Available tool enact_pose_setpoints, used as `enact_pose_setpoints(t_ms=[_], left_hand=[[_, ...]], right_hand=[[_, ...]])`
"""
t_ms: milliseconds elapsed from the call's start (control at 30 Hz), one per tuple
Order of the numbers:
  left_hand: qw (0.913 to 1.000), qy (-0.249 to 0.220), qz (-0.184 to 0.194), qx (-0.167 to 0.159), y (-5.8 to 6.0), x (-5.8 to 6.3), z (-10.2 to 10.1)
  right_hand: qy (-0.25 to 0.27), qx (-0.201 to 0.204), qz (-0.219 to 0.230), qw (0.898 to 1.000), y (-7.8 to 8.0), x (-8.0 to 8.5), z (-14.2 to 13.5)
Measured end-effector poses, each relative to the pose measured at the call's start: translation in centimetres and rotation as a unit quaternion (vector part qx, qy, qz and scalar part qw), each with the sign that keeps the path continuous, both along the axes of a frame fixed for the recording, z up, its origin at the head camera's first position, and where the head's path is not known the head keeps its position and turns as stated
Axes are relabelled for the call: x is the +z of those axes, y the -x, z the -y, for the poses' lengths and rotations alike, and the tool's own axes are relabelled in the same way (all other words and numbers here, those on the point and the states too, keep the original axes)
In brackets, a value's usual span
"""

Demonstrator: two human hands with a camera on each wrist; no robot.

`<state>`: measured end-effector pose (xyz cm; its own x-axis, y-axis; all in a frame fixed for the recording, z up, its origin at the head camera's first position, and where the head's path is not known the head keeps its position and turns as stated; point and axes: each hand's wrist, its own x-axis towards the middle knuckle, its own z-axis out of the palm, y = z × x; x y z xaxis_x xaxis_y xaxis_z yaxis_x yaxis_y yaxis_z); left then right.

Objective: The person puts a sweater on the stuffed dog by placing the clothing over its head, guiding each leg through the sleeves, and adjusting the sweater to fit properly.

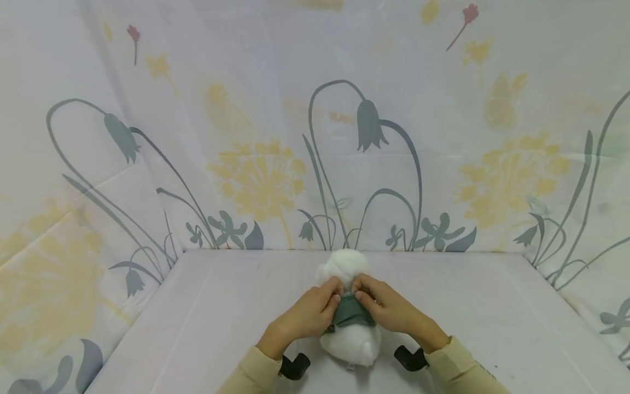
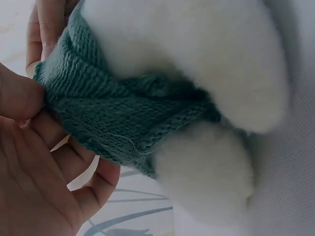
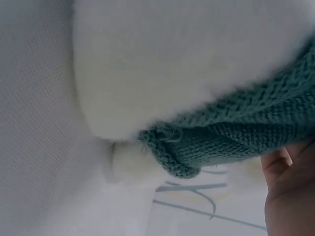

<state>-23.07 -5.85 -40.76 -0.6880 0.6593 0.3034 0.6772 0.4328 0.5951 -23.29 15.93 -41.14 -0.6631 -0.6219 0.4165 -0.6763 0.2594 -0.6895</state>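
Note:
A fluffy white plush toy lies on the table with its head end away from me. Round its middle sits a green knitted sweater, its ribbed edge plain in the left wrist view. My left hand pinches the sweater's far edge between thumb and fingers. Opposite it, my right hand pinches the same edge, the two hands close together over the toy. From the right wrist, the cloth hides most of the right fingers, and a white limb shows below it.
The white tabletop stretches to both sides and meets a flower-printed cloth backdrop behind. Black wrist mounts stick out under the beige sleeves, beside the toy's near end.

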Motion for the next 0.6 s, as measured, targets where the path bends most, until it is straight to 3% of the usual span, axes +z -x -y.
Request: enact_pose_setpoints(t_ms=[200,500,600], left_hand=[[0.9993,0.027,0.02,-0.013,0.0,0.1,0.0],[0.9988,0.042,0.026,-0.001,-0.4,0.4,0.0],[0.999,0.043,0.012,0.001,-0.3,0.2,-0.1]], right_hand=[[-0.035,0.005,0.023,0.999,-0.8,1.5,0.2],[-0.049,0.01,-0.034,0.998,0.4,-0.3,-0.3],[-0.046,-0.001,-0.063,0.997,0.6,-0.7,-0.3]])
